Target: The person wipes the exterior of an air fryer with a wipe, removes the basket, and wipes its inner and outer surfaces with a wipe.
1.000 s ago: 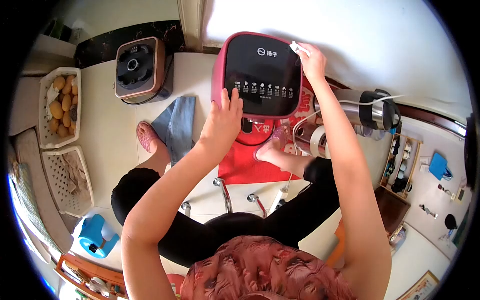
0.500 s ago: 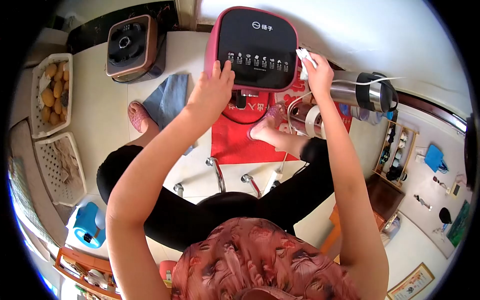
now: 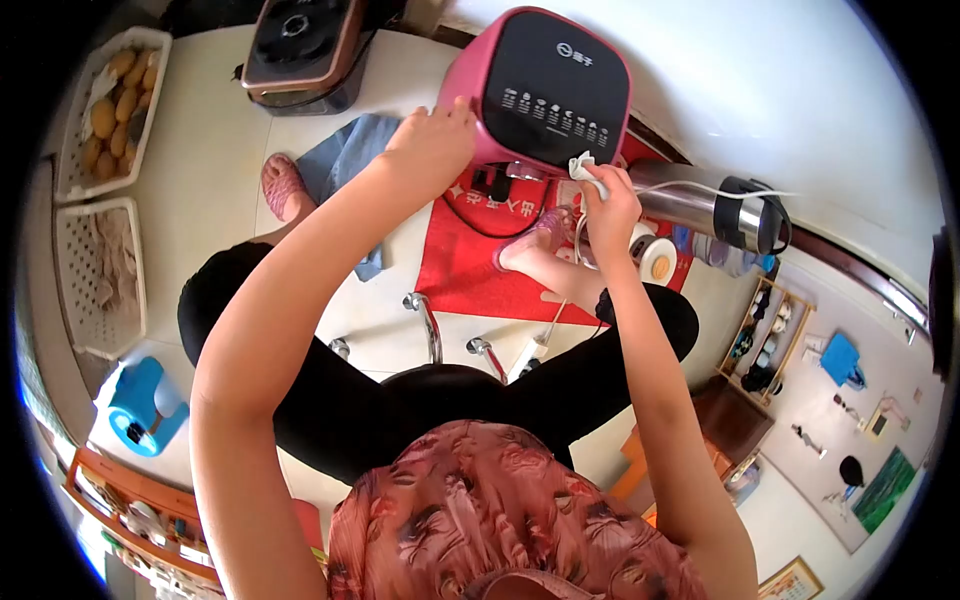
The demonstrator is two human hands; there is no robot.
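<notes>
In front of me stands a pink air fryer (image 3: 556,90) with a black glossy top and a row of printed icons. My left hand (image 3: 437,138) lies against its pink left side, fingers somewhat apart; part of the fingers is hidden. A crumpled white tissue (image 3: 582,166) is pinched in my right hand (image 3: 612,205), at the front edge of the black top. Below that edge, the fryer's handle (image 3: 493,184) shows over a red mat (image 3: 470,270).
A black-and-brown appliance (image 3: 305,45) stands at the back left, near a blue cloth (image 3: 345,160). White baskets, one with potatoes (image 3: 103,118), line the left. A steel flask (image 3: 690,205) and white cable (image 3: 700,186) lie right. Chrome stool legs (image 3: 428,325) stand between my knees.
The air fryer has turned clockwise, showing more of its left side. My right hand has brought the tissue from its right side to the front edge. My left hand has moved onto its side.
</notes>
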